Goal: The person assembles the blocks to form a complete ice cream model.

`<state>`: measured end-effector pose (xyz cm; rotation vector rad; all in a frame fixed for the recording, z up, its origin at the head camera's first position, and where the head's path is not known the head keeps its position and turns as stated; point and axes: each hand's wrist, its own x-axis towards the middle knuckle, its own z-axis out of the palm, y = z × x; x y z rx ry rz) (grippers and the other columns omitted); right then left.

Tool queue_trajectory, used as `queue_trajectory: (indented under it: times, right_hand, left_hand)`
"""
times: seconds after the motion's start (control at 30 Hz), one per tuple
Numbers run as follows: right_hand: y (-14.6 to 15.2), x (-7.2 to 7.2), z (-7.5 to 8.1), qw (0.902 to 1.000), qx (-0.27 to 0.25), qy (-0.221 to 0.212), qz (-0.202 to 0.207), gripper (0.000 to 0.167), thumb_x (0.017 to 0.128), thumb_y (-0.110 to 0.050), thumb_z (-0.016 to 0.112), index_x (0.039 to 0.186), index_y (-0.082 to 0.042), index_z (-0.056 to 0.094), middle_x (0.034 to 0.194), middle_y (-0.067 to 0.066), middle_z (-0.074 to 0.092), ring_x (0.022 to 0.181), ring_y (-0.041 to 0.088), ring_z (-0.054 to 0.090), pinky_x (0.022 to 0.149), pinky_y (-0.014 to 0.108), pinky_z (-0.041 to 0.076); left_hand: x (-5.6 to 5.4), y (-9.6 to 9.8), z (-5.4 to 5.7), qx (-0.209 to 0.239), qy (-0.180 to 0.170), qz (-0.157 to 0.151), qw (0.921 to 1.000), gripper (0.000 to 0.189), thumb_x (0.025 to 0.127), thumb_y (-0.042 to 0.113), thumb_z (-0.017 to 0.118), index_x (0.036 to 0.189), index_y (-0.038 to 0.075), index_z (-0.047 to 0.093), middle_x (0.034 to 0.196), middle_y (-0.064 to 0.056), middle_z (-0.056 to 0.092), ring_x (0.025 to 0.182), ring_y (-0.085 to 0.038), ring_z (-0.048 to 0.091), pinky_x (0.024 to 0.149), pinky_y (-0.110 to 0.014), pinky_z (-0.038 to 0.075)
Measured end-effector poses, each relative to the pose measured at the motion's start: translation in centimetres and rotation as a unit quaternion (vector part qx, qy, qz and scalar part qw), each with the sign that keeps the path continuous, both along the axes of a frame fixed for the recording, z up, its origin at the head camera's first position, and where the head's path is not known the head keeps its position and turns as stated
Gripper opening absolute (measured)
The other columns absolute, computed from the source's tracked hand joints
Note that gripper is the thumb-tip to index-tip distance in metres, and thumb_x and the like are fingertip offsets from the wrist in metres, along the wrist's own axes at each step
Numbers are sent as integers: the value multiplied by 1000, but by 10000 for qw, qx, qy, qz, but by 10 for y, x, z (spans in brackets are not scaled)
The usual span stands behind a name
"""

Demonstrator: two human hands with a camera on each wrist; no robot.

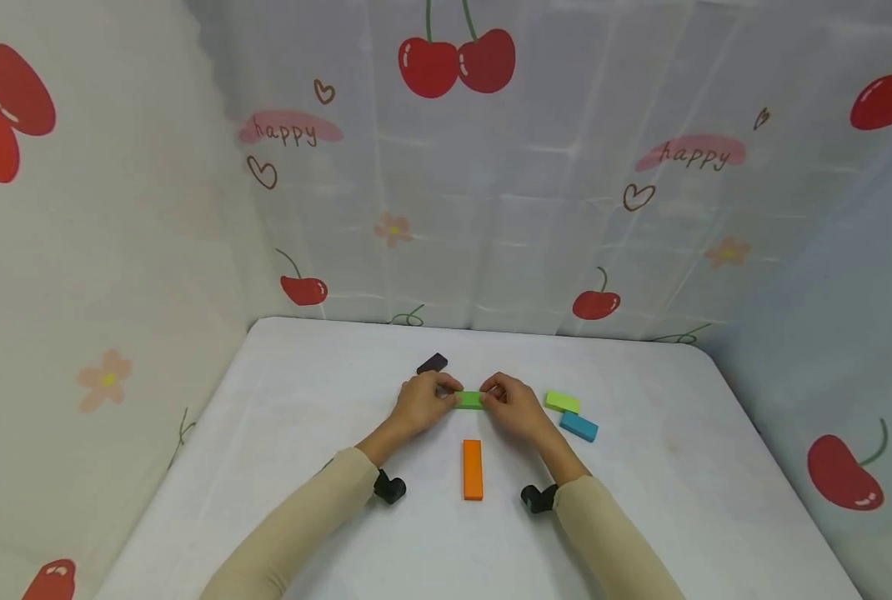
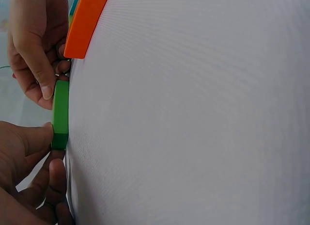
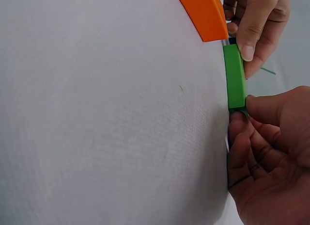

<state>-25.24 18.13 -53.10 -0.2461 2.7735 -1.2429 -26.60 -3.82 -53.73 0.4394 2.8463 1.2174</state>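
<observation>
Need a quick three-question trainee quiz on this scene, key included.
1. True or false: the left hand and right hand both hold the green block.
2. Which block lies nearest the bottom edge of the head view?
A) black block
B) green block
C) orange block
3. Fill in: the block closest to the blue block is the ____ one.

Key:
1. True
2. C
3. Lime

Five blocks (image 1: 473,470), two hands (image 1: 422,402)
</observation>
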Motion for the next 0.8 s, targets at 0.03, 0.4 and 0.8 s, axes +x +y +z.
queue_trajectory:
  times: [0.03,0.4,0.8]
  right_hand:
    - [0,-1,-1,10000,13,17,-10,17,104,-18,69,117,-8,71,95,8,70,82,18,57,77,30,47]
    - [-2,0,-3,9997,172,96,-115,13,103,-18,71,113,-9,72,94,7,71,83,17,57,78,31,47]
    - [-4,9,1,9999,122,-74,-49,13,104,-18,71,113,-9,71,92,5,69,81,17,56,77,31,47]
  left_hand:
    - [0,0,0,-3,12,9,10000,12,98,24,79,109,21,84,107,2,81,81,-11,60,86,-37,40]
    - [2,0,-2,28,-18,-32,10000,13,99,25,79,110,21,83,108,2,82,77,-9,58,84,-35,36]
    - [9,-5,0,66,-64,-201,9998,14,99,26,79,111,21,83,107,4,82,73,-9,58,88,-37,36]
